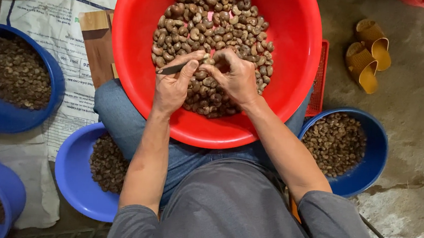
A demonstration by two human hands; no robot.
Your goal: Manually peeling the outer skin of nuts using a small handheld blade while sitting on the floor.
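Note:
A big red basin (288,49) rests on my lap, holding a heap of brown cashew nuts (215,18). Over the heap, my left hand (173,81) grips a small dark-bladed knife (171,69) that points left. My right hand (235,75) pinches one nut (208,60) between its fingertips, right against my left thumb. Both hands meet near the basin's middle.
Blue basins of brown nuts or shells stand around me: far left (49,71), lower left (69,168), bottom left corner (5,183), right (376,147). A wooden board (97,44) lies on a printed sack. Yellow sandals (368,56) sit on the concrete floor.

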